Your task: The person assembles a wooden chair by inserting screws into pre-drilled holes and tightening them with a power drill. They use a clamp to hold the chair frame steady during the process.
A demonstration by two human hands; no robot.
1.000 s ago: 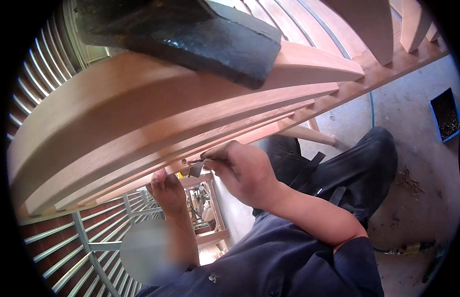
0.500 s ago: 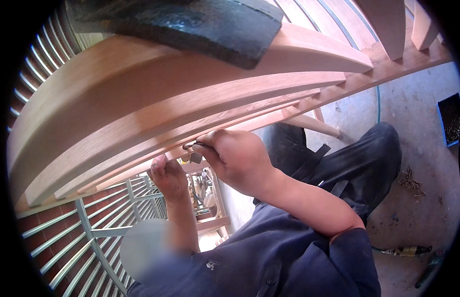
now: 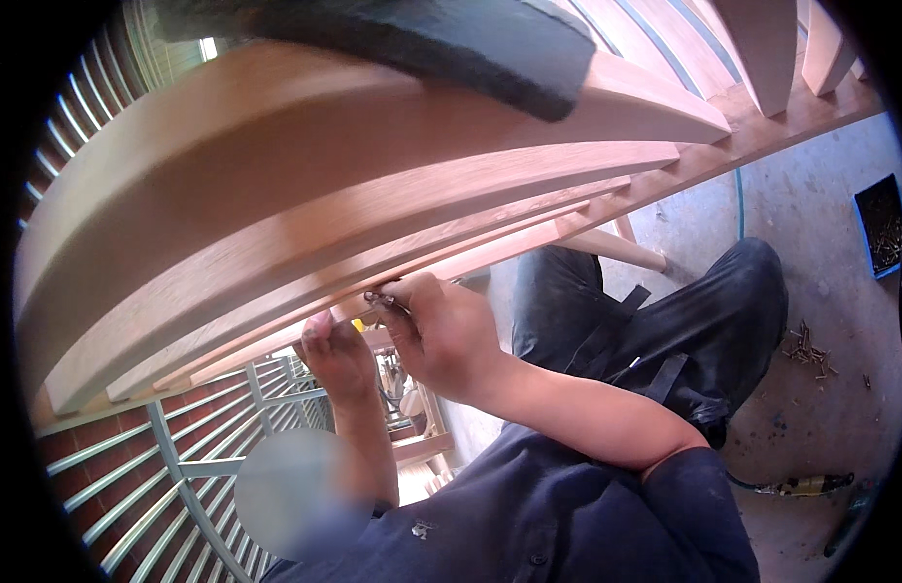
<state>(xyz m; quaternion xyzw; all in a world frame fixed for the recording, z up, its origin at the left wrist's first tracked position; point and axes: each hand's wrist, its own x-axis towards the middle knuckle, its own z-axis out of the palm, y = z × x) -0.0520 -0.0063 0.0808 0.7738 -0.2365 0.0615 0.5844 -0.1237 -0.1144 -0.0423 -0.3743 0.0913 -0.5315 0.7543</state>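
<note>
Curved pale wooden slats (image 3: 305, 233) arch across the view above my hands, joined to a long wooden rail (image 3: 820, 133) on the right. My left hand (image 3: 341, 361) is raised to the underside of the lowest slats, its fingers curled against the wood edge. Beside it, my right hand (image 3: 446, 335) is closed, thumb and fingers pinching a small dark metal piece (image 3: 375, 296) at the wood. Its exact kind is too small to tell. Part of my left fingertips is hidden by the slat.
A dark, flat slab (image 3: 470, 53) lies across the top slat. On the concrete floor (image 3: 830, 233) at the right are a blue-edged bin of screws (image 3: 880, 228), a loose pile of screws (image 3: 808, 355) and a yellow-and-black tool (image 3: 810, 484). Metal railings (image 3: 208, 486) stand at the left.
My right hand has shifted slightly left and down, still pinching the small piece. My left hand has barely moved. The dark slab appears further right and higher.
</note>
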